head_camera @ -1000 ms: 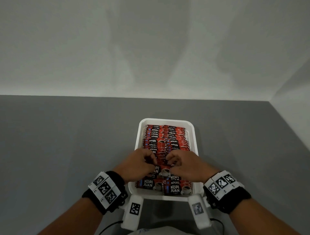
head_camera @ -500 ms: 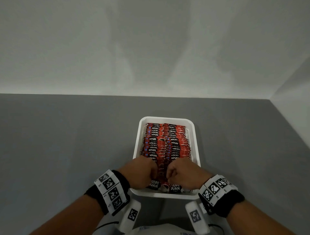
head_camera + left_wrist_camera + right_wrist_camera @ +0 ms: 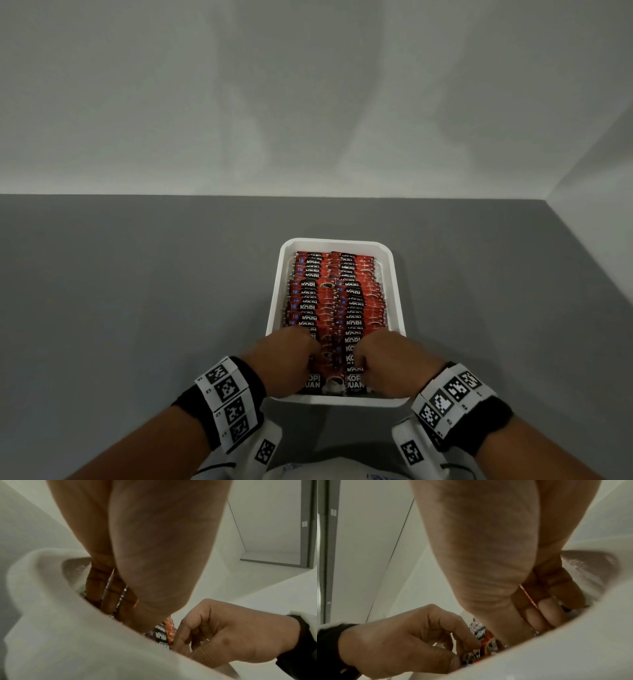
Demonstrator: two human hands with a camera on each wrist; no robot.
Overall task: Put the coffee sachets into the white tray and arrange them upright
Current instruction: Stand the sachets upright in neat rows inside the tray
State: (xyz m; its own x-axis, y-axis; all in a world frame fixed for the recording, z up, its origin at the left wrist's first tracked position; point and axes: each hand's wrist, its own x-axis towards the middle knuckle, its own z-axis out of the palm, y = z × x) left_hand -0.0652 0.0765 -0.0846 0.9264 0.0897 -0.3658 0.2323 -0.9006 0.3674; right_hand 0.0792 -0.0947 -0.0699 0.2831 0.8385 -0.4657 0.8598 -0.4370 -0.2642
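Glossy red coffee sachets (image 3: 337, 301) pack the rectangular white tray (image 3: 274, 308); left hand (image 3: 284, 363) and right hand (image 3: 394, 363) pinch them.

One white tray (image 3: 276, 301) on the grey surface (image 3: 137, 291), lower centre of the frame. Two rows of coffee sachets (image 3: 334, 301) fill it, too many to count. Two hands: left hand (image 3: 286, 359), right hand (image 3: 394, 363).

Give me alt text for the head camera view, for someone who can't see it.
Seen from above, a person's left hand and right hand reach into the near end of a white tray, fingers curled among red and black coffee sachets packed upright in two rows. The tray sits on a grey table before a pale wall. Both wrists wear black bands with square markers.
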